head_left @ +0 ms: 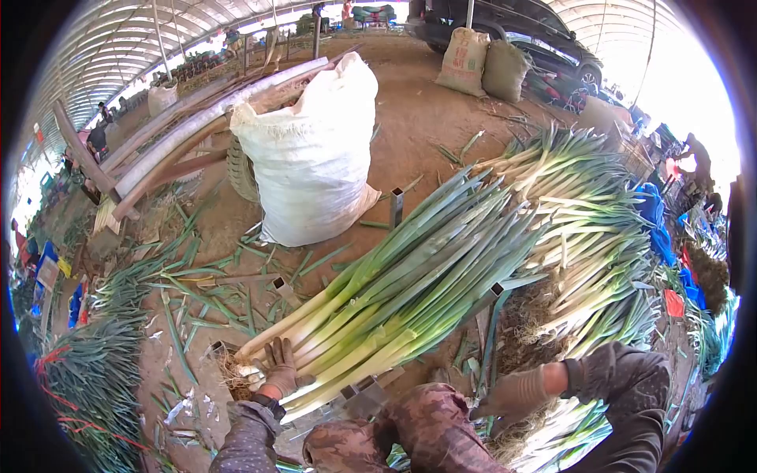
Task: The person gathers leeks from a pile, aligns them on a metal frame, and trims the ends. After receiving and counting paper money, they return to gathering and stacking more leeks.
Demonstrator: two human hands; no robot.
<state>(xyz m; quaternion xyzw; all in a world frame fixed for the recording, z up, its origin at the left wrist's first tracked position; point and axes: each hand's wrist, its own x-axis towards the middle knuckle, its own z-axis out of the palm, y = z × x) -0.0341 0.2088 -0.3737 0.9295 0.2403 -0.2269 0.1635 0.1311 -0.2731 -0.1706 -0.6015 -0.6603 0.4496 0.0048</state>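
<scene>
A big bundle of long green onions (410, 268) lies slantwise before me, white root ends toward me on the left and green leaves toward the upper right. My left hand (277, 369), in a light work glove, rests on the white stalks near the roots, its fingers spread. By my right knee is my gloved right hand (516, 396), with the fingers together and bent. Whatever it holds is hidden from me. Right beside it are the tangled roots (524, 315) of a larger green onion pile (583, 236).
A tall white woven sack (311, 158) stands beyond the bundle, beside a cart frame (213, 110). Square metal posts (397, 206) stick up around the bundle. Tied onions (95, 378) lie at left. Two full sacks (464, 63) stand near a dark car (520, 31).
</scene>
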